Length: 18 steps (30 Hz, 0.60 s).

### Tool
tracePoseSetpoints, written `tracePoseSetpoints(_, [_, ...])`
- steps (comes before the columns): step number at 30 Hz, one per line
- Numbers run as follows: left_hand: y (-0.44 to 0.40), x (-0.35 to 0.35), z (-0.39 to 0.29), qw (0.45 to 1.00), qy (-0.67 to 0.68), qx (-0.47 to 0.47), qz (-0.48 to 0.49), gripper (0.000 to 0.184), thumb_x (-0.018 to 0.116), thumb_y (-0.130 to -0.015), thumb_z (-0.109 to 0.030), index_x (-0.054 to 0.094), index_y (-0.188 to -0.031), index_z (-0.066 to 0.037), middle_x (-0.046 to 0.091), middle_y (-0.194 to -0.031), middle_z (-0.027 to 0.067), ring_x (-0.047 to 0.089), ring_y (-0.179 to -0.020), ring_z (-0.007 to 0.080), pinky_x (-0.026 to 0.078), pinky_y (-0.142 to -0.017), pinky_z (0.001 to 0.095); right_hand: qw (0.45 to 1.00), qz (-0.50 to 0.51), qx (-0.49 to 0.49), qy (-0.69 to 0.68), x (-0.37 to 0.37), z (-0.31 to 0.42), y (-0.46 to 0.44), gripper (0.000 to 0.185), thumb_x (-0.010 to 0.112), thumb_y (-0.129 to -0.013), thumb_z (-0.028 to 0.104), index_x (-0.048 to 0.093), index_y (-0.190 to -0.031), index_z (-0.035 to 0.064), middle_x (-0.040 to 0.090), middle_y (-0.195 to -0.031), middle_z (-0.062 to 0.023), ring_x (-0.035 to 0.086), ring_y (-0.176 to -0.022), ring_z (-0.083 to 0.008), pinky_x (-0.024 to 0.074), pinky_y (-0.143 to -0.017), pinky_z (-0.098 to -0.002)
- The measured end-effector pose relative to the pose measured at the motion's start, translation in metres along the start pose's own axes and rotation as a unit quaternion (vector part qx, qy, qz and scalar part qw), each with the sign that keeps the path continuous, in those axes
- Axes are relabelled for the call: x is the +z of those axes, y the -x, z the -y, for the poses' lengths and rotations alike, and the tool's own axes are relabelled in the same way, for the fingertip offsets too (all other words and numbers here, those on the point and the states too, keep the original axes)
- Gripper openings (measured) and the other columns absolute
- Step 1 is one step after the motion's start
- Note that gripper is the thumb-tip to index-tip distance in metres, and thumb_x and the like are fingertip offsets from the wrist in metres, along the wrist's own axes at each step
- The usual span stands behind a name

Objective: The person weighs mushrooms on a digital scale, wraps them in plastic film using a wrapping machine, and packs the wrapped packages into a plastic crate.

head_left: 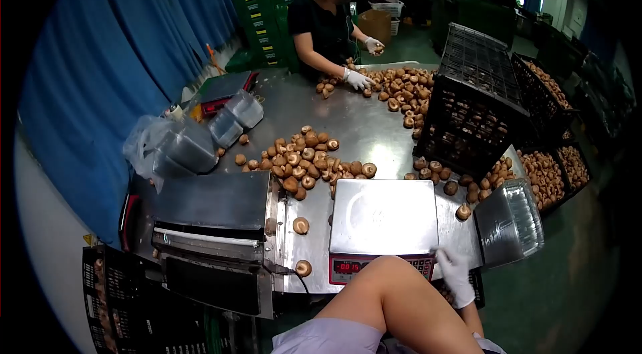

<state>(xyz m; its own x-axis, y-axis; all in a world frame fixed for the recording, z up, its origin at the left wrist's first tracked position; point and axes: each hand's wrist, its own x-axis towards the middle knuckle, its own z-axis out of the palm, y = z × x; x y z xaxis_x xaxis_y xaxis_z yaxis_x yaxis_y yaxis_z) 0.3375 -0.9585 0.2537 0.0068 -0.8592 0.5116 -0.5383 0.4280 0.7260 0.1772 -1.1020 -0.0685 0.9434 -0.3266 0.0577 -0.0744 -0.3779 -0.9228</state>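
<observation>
My right hand [455,279], in a white glove, is beside the front right corner of the scale [383,219]. Its fingers look loosely apart and slightly blurred, with nothing visible in them. My bent left arm [384,290] crosses the lower middle with the elbow toward the scale; its hand is out of view. The scale has a bare steel plate and a red display reading about -0.015. Behind it, brown mushrooms [304,158] lie in a pile. To the right of my hand is a stack of clear plastic trays [511,223].
A black crate [471,100] of mushrooms stands at the table's right. Front left is a wrapping machine [210,203], with bagged trays [187,146] behind. Across the steel table [287,100], a co-worker [324,26] in gloves handles mushrooms. More crates [542,177] stand at the right.
</observation>
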Motion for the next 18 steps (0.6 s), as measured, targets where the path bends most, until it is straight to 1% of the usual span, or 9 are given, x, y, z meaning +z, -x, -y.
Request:
tracePoseSetpoints(2, [0.004, -0.002, -0.001, 1.000, 0.001, 0.003, -0.008, 0.033, 0.052, -0.089, -0.018, 0.055, -0.115, 0.001, 0.055, -0.117, 0.0164, 0.054, -0.108, 0.0260, 0.045, -0.091, 0.0364, 0.997, -0.069, 0.003, 0.033, -0.031, 0.011, -0.015, 0.015, 0.057, -0.085, 0.004, 0.066, -0.095, -0.0019, 0.068, -0.084, -0.0104, 0.063, -0.075, -0.0117, 0.0481, -0.067, -0.0257])
tracePoseSetpoints(4, [0.011, -0.003, -0.002, 1.000, -0.007, 0.004, -0.021, 0.033, 0.052, -0.089, -0.018, 0.055, -0.116, 0.000, 0.054, -0.118, 0.0158, 0.054, -0.109, 0.0254, 0.044, -0.092, 0.0359, 0.972, -0.194, -0.088, 0.099, -0.059, 0.004, -0.034, 0.014, 0.059, -0.084, 0.004, 0.066, -0.095, -0.0005, 0.067, -0.085, -0.0109, 0.063, -0.075, -0.0155, 0.0483, -0.068, -0.0273])
tracePoseSetpoints(6, [0.012, -0.010, -0.006, 0.999, -0.009, 0.014, -0.032, 0.032, 0.052, -0.090, -0.017, 0.055, -0.117, 0.000, 0.054, -0.119, 0.0153, 0.053, -0.110, 0.0248, 0.044, -0.093, 0.0354, 0.902, -0.292, -0.126, 0.291, -0.095, -0.006, -0.051, 0.017, 0.060, -0.084, 0.007, 0.065, -0.099, 0.0008, 0.065, -0.090, -0.0137, 0.062, -0.080, -0.0241, 0.0488, -0.071, -0.0336])
tracePoseSetpoints(8, [0.020, -0.020, -0.009, 0.999, -0.013, 0.016, -0.046, 0.032, 0.051, -0.090, -0.016, 0.054, -0.118, -0.001, 0.054, -0.120, 0.0147, 0.053, -0.111, 0.0242, 0.043, -0.094, 0.0349, 0.831, -0.339, -0.102, 0.429, -0.129, -0.021, -0.065, 0.023, 0.060, -0.086, 0.017, 0.063, -0.104, 0.0030, 0.063, -0.095, -0.0157, 0.059, -0.087, -0.0323, 0.0483, -0.075, -0.0407])
tracePoseSetpoints(10, [0.024, -0.023, -0.010, 0.998, -0.013, 0.019, -0.060, 0.032, 0.051, -0.090, -0.016, 0.054, -0.119, -0.001, 0.053, -0.122, 0.0141, 0.052, -0.112, 0.0237, 0.043, -0.094, 0.0344, 0.808, -0.316, 0.064, 0.492, -0.148, -0.037, -0.077, 0.029, 0.058, -0.087, 0.025, 0.061, -0.108, 0.0042, 0.062, -0.100, -0.0173, 0.058, -0.093, -0.0349, 0.0470, -0.079, -0.0436])
tracePoseSetpoints(11, [0.026, -0.026, -0.011, 0.997, -0.011, 0.024, -0.066, 0.032, 0.051, -0.091, -0.016, 0.054, -0.119, -0.002, 0.053, -0.122, 0.0138, 0.052, -0.112, 0.0234, 0.043, -0.095, 0.0341, 0.795, -0.265, 0.136, 0.528, -0.170, -0.083, -0.089, 0.029, 0.057, -0.088, 0.028, 0.064, -0.105, 0.0059, 0.063, -0.100, -0.0163, 0.058, -0.094, -0.0352, 0.0473, -0.079, -0.0439])
tracePoseSetpoints(15, [0.036, 0.029, 0.004, 0.994, 0.019, 0.024, -0.100, 0.032, 0.050, -0.092, -0.014, 0.054, -0.121, -0.003, 0.052, -0.125, 0.0126, 0.051, -0.115, 0.0222, 0.042, -0.097, 0.0331, 0.781, -0.199, 0.111, 0.581, -0.169, -0.081, -0.092, 0.028, 0.057, -0.087, 0.028, 0.066, -0.097, 0.0036, 0.064, -0.092, -0.0159, 0.060, -0.089, -0.0347, 0.0474, -0.075, -0.0442])
tracePoseSetpoints(17, [0.053, 0.091, 0.028, 0.991, 0.054, 0.000, -0.124, 0.032, 0.050, -0.092, -0.014, 0.053, -0.122, -0.003, 0.052, -0.126, 0.0121, 0.051, -0.116, 0.0216, 0.041, -0.097, 0.0326, 0.835, -0.228, 0.138, 0.481, -0.170, -0.076, -0.091, 0.027, 0.061, -0.085, 0.026, 0.068, -0.090, 0.0006, 0.066, -0.084, -0.0157, 0.063, -0.081, -0.0329, 0.0479, -0.071, -0.0420])
tracePoseSetpoints(18, [0.070, 0.115, 0.041, 0.984, 0.083, -0.013, -0.156, 0.032, 0.050, -0.092, -0.013, 0.053, -0.122, -0.004, 0.052, -0.126, 0.0118, 0.050, -0.116, 0.0214, 0.041, -0.098, 0.0323, 0.835, -0.224, 0.136, 0.483, -0.177, -0.081, -0.090, 0.027, 0.061, -0.085, 0.026, 0.068, -0.090, 0.0006, 0.066, -0.084, -0.0157, 0.063, -0.081, -0.0329, 0.0479, -0.071, -0.0420])
